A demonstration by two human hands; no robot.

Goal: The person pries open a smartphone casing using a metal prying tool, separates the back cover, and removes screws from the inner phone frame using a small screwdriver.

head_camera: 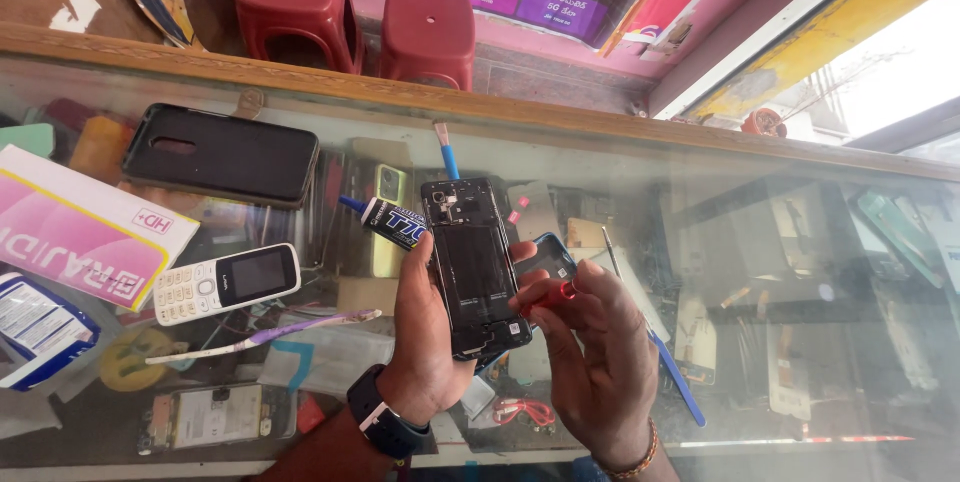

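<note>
Head camera shows one opened smartphone (474, 264) with its back cover off, held over a glass counter (760, 242). Around this phone I count one black phone case (222, 155) far to its left, one white keypad phone (226, 283) left of it, one toothbrush (262, 335) below that, one glue tube (388, 219) touching its upper left corner, and two red stools (350, 17) beyond. Left hand (425, 342) wraps the phone, fingers curled around its edges. Right hand (598, 357) pinches one small red tool (548, 298) with fingers pressed together, at the phone's lower right side.
</note>
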